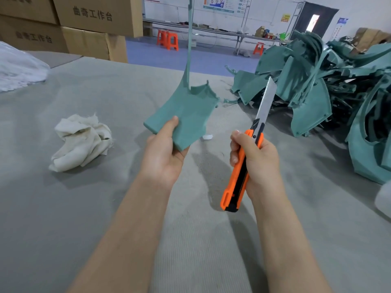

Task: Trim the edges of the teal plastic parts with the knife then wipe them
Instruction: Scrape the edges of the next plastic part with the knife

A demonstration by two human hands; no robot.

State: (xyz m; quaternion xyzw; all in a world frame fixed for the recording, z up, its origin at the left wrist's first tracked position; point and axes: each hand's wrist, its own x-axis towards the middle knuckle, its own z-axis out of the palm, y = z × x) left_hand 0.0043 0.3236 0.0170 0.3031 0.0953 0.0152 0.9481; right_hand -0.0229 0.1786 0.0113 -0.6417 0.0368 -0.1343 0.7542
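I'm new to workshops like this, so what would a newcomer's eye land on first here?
First the orange knife, its long bare blade pointing up, gripped by the right hand at centre right. Next to it the left hand holds up a teal plastic part, and a heap of teal parts fills the right side of the table; a crumpled cloth lies at left.

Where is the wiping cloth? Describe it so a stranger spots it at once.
Start at the grey worktable. Left of the left hand holding a teal part, the cloth lies crumpled. Its soft cream fabric sets it apart from the rigid teal plastic.
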